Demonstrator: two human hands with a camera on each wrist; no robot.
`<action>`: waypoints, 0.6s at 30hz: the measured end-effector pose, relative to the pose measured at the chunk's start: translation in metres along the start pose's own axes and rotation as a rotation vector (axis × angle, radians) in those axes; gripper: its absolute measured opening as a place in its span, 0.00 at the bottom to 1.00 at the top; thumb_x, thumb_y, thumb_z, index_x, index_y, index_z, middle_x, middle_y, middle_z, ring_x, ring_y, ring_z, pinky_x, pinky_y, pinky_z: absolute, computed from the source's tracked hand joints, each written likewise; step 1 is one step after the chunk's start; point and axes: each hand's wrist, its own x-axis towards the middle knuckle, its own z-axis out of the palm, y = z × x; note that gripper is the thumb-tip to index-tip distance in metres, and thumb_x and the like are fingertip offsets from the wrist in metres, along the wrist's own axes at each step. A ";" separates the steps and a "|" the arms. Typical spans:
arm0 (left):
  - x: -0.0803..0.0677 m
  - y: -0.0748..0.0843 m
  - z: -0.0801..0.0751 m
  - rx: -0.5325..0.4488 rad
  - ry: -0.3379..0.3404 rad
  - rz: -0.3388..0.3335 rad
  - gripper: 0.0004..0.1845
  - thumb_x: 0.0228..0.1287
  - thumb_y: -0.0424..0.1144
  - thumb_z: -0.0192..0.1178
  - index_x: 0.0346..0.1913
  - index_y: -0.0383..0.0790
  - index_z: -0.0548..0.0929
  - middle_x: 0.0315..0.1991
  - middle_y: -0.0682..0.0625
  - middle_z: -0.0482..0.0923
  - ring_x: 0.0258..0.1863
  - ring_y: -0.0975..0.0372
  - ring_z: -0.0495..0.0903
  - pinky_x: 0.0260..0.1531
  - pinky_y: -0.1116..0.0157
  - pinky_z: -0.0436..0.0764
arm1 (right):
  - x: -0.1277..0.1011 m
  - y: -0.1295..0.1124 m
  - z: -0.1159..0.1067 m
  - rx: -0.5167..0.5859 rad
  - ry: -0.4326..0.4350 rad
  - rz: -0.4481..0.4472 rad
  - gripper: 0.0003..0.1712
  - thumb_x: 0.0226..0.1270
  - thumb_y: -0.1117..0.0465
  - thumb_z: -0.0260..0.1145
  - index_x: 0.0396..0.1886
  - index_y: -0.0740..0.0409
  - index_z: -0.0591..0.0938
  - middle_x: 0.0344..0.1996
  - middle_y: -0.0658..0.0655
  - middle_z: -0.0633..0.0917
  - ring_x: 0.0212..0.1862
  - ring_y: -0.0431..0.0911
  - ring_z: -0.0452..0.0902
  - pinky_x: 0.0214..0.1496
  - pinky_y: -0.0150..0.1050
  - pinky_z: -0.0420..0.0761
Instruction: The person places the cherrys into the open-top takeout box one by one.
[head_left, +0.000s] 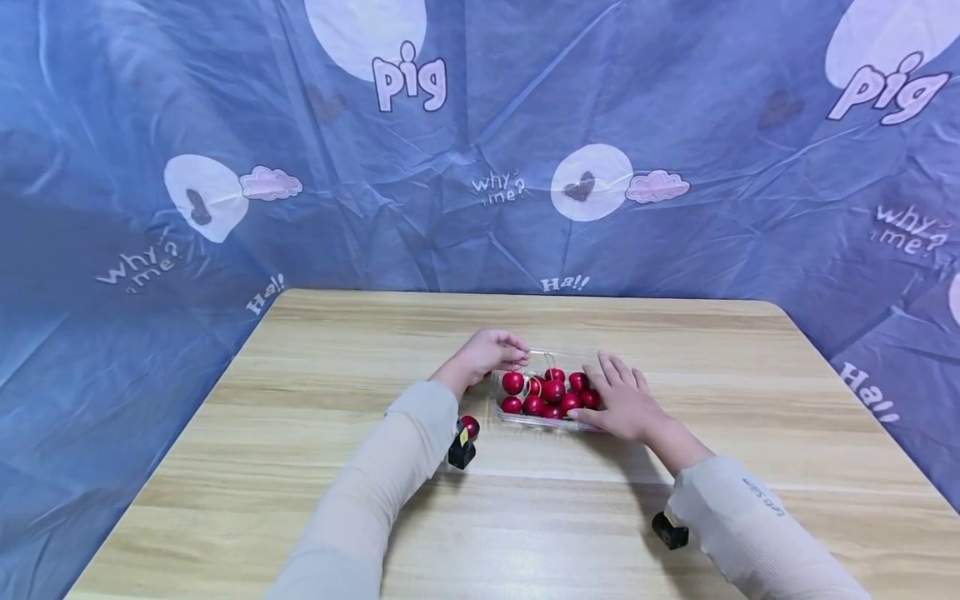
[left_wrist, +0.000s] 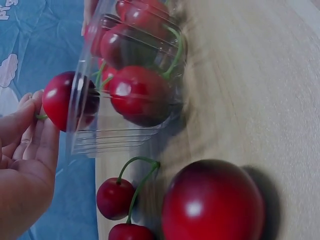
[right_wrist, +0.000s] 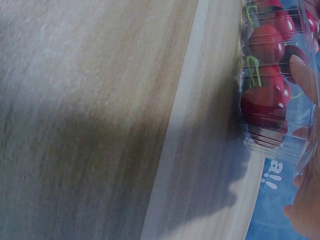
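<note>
A clear plastic box [head_left: 551, 422] full of red cherries [head_left: 553, 392] sits on the table. At its left end, my left hand [head_left: 486, 357] pinches the green stem of a dark red cherry [left_wrist: 61, 100]. That cherry hangs right at the box's rim, overlapping it in the left wrist view. My right hand [head_left: 621, 402] rests over the right end of the box, fingers spread and fairly straight. In the right wrist view, the thumb [right_wrist: 304, 75] reaches over the cherries while the other fingers lie along the outside.
One loose cherry [head_left: 470, 427] lies left of the box, beside the black wrist camera [head_left: 461, 452]. A pair of cherries [left_wrist: 116, 198] joined by their stems lies close to the box's left end. A blue printed cloth [head_left: 450, 233] hangs behind the wooden table [head_left: 525, 525].
</note>
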 end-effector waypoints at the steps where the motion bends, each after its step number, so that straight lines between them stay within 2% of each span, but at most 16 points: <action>1: 0.000 0.000 0.001 0.004 0.005 -0.002 0.08 0.58 0.23 0.50 0.41 0.23 0.74 0.39 0.33 0.75 0.31 0.60 0.78 0.37 0.65 0.79 | 0.000 0.000 0.000 -0.001 -0.001 0.001 0.49 0.51 0.34 0.54 0.62 0.66 0.58 0.62 0.70 0.48 0.62 0.62 0.39 0.59 0.61 0.40; 8: 0.005 -0.003 0.003 0.037 0.017 -0.011 0.08 0.56 0.23 0.51 0.40 0.23 0.74 0.38 0.33 0.76 0.29 0.60 0.78 0.36 0.66 0.79 | 0.000 0.000 0.000 -0.008 -0.006 -0.001 0.48 0.52 0.34 0.53 0.62 0.65 0.58 0.62 0.70 0.48 0.62 0.63 0.39 0.59 0.62 0.40; 14: 0.011 -0.005 0.007 0.117 0.023 0.001 0.08 0.55 0.22 0.51 0.38 0.24 0.75 0.34 0.38 0.78 0.28 0.61 0.77 0.35 0.66 0.79 | 0.001 -0.001 -0.001 0.003 -0.013 0.007 0.48 0.52 0.34 0.54 0.62 0.65 0.58 0.62 0.70 0.48 0.62 0.63 0.38 0.60 0.61 0.40; 18: 0.013 -0.004 0.010 0.161 0.017 -0.004 0.09 0.54 0.20 0.51 0.38 0.23 0.75 0.36 0.36 0.77 0.33 0.56 0.78 0.37 0.64 0.79 | 0.001 -0.001 -0.001 0.003 -0.012 0.009 0.49 0.51 0.34 0.54 0.62 0.65 0.58 0.62 0.70 0.48 0.62 0.63 0.38 0.60 0.61 0.40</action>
